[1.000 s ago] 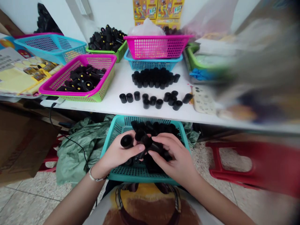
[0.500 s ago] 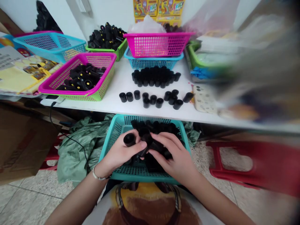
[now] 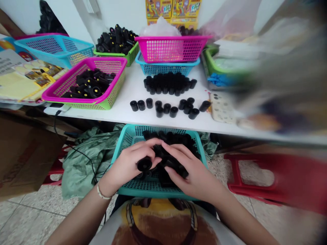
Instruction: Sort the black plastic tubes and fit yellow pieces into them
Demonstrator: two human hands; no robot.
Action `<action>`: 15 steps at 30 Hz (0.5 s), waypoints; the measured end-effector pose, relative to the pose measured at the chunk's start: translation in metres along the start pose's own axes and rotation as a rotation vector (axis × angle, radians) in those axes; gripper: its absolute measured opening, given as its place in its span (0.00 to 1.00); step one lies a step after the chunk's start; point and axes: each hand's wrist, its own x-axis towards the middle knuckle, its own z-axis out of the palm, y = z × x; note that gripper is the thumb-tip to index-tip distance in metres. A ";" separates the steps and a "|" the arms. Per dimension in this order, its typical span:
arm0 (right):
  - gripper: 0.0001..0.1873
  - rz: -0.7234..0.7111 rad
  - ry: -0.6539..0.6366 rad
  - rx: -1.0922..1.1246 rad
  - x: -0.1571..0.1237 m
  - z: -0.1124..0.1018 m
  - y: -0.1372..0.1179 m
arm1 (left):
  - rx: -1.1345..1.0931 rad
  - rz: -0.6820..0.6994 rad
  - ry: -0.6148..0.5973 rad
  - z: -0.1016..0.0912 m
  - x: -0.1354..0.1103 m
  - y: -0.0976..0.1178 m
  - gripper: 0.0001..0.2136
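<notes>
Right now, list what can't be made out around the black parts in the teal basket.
Head view only:
- Black cylindrical parts in the teal basket: the left hand and right hand cover them, hiding their number and each hand's grip.
- Blurred mass: too blurred to identify; it hides the right end of the table.
- Yellow boxes: cut off by the top edge.

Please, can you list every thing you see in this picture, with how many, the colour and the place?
teal basket: one, teal, under the hands, below the table
black cylinders: many, black, in the teal basket
table: one, white, ahead
loose cylinders: about twelve, black, on the table
cluster of cylinders: many, black, on the table behind them
magenta baskets: two, on the table, each stacked on another basket
plastic sheet: one, green, floor left
stool: one, red, floor right
left hand: one, holding a black cylinder
right hand: one, on the black cylinders
</notes>
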 end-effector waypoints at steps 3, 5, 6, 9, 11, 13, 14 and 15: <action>0.37 0.023 -0.063 0.038 0.000 -0.006 0.000 | -0.007 0.082 0.002 0.004 -0.001 -0.003 0.08; 0.37 0.026 -0.081 0.073 0.000 -0.008 0.001 | -0.022 0.097 0.014 0.006 0.000 -0.004 0.09; 0.37 0.022 -0.075 0.092 0.000 -0.009 0.003 | -0.023 0.090 0.027 0.007 0.000 -0.004 0.09; 0.35 0.015 -0.034 0.143 0.001 -0.007 0.007 | -0.009 0.071 0.071 0.009 0.001 -0.003 0.10; 0.33 0.041 0.012 0.194 0.001 -0.004 0.009 | 0.006 0.081 0.095 0.010 0.002 -0.002 0.10; 0.31 0.077 0.060 0.276 0.001 -0.001 0.010 | 0.023 0.083 0.118 0.010 0.002 -0.001 0.11; 0.29 0.089 0.079 0.317 0.001 -0.001 0.010 | 0.032 0.080 0.125 0.010 0.001 -0.001 0.11; 0.28 0.092 0.090 0.348 0.002 -0.001 0.010 | 0.039 0.076 0.125 0.011 0.001 -0.002 0.11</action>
